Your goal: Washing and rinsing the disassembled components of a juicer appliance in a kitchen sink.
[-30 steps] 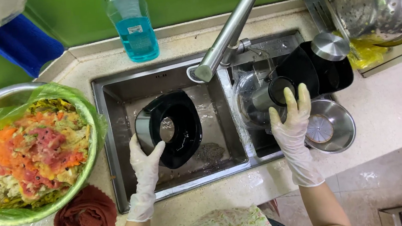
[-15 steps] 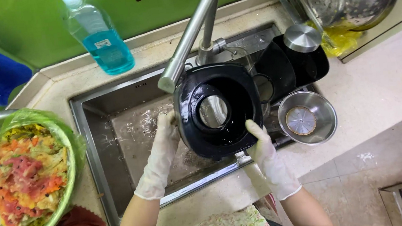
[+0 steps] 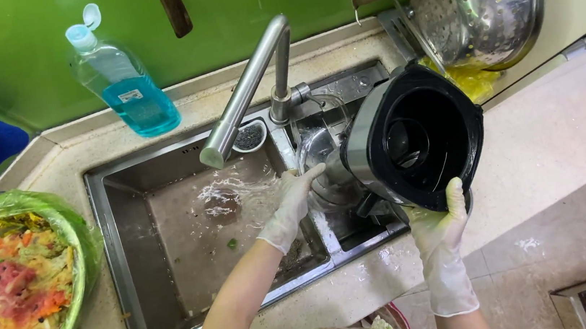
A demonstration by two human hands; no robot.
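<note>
Fingers of the gloved right hand (image 3: 438, 223) curl gripping the black tub (image 3: 417, 140) at its six o'clock edge, over the sink (image 3: 174, 271); left hand (image 3: 295, 199) grips its nine o'clock side, below the faucet (image 3: 246, 93)

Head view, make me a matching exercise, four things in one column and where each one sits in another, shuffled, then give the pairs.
Things:
1. black container
2. soap bottle
3. colander
4. bowl of scraps

Places:
A. on the counter left of the sink
B. held by the right hand over the sink's right side
C. against the green wall behind the sink
D. tilted at the back right of the counter

Pairs: 1-B, 2-C, 3-D, 4-A
</note>
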